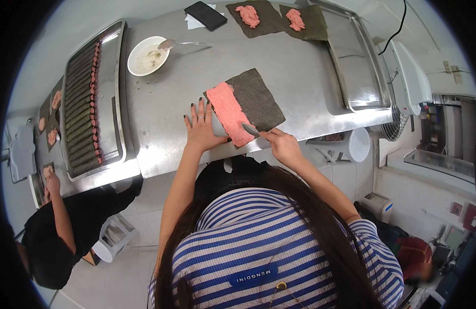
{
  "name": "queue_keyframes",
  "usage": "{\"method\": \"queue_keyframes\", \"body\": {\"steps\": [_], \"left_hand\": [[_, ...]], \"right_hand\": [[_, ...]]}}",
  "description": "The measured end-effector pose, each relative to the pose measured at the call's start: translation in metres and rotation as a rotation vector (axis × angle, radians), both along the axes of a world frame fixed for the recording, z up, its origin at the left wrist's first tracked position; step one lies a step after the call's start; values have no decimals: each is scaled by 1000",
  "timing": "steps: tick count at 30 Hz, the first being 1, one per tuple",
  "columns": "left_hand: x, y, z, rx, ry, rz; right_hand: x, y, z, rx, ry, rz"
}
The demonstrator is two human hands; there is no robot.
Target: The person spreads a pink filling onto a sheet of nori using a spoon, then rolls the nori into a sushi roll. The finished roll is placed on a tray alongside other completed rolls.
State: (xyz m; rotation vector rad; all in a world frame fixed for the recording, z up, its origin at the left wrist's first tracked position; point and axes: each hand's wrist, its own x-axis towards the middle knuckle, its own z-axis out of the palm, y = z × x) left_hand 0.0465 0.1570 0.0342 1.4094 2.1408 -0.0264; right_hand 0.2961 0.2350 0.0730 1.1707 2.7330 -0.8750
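a thin, dark green sheet (257,100), roughly four-sided, lies flat and slightly askew on a steel table (163,123), its lowest corner close to the near edge. pink paste (228,109) covers its left portion in a broad, fairly even band, running from the upper left down toward that lowest corner; the sheet's right portion is bare, its surface dull and finely textured. a metal spoon (250,129) slants across the band's lower right edge, its bowl against the paste, its handle mostly hidden.
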Motion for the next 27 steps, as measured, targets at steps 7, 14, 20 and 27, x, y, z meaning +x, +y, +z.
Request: {"method": "queue_keyframes", "body": {"steps": [7, 14, 20, 27], "left_hand": [[-2, 0, -5, 29, 8, -9], [-4, -4, -6, 66, 12, 8], [-1, -4, -5, 100, 2, 35], [-1, -8, -10, 170, -11, 52]], "right_hand": [[-3, -38, -19, 18, 7, 56], [-7, 2, 2, 20, 141, 282], [-36, 49, 11, 279, 82, 656], [-86, 80, 1, 448, 43, 694]]}}
